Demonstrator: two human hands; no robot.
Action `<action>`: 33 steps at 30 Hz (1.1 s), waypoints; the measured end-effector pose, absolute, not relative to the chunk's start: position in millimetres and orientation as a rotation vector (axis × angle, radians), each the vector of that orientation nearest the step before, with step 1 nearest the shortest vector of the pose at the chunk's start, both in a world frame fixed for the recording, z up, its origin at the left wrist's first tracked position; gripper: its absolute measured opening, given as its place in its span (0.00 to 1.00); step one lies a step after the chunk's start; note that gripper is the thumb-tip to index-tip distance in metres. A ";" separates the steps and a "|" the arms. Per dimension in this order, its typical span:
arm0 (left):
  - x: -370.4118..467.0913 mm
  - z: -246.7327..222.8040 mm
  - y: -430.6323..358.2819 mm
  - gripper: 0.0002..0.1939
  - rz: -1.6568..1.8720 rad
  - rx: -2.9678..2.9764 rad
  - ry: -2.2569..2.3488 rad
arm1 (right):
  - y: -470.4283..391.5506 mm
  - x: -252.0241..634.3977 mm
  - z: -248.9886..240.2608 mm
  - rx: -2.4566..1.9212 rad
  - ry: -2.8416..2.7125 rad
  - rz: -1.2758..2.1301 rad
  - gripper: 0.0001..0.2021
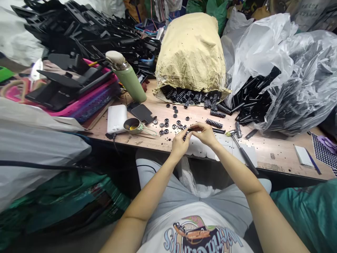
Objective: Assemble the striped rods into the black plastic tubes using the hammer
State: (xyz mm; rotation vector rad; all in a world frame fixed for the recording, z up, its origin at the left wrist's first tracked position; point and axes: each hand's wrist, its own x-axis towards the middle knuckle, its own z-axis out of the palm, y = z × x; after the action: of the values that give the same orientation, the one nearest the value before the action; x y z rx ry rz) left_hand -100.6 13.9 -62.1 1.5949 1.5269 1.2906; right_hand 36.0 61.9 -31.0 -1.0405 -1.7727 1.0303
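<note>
My left hand (180, 144) is closed around a black studded roller (186, 135) at the table's front edge; the fingers cover most of it. Against the roller's upper end, my right hand (205, 134) is pinched shut, and what sits between those fingertips is too small to make out. Several round black caps (166, 124) lie scattered just beyond my left hand. Beside my right hand are a thin black rod (219, 131), another studded roller (214, 123) and a hammer (243, 151) with a dark handle.
A yellowish sack (191, 52) spills studded rollers at the back. Clear plastic bags (302, 77) with black tubes stand right. On the left are a green flask (129, 79), a white power bank (117, 118), a small pan (133, 126) and a pink basket (86, 95).
</note>
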 end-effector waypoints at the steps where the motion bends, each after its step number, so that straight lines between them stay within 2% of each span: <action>1: -99.8 -62.4 13.5 0.18 1.296 1.609 1.510 | 60.0 37.3 -29.0 -1.037 -1.781 1.010 0.07; 8: -95.5 -70.5 12.6 0.20 1.309 1.654 1.474 | 52.1 42.0 -25.1 -1.076 -1.802 0.871 0.08; 16: -83.7 -66.1 16.3 0.21 1.374 1.761 1.363 | 49.5 56.7 -22.8 -0.932 -2.056 0.406 0.09; 19: -79.5 -65.8 21.6 0.22 1.434 1.739 1.319 | 49.1 64.3 -17.3 -0.808 -2.111 0.374 0.10; 23: -76.2 -71.5 24.7 0.23 1.541 1.590 1.305 | 59.2 69.6 -8.1 -0.739 -2.194 0.503 0.11; 28: -73.4 -81.7 18.9 0.17 1.508 1.636 1.301 | 108.9 44.8 -23.9 -1.101 -2.163 0.539 0.11; 33: -78.2 -79.1 16.3 0.15 1.434 1.618 1.405 | 147.1 7.5 -49.8 -1.363 -2.474 0.460 0.12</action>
State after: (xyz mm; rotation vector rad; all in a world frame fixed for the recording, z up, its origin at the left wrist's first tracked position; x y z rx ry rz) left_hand -78.2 16.3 -79.1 1.6183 1.4053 1.4338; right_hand 7.5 147.1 -49.8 -1.3628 -2.4737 0.4604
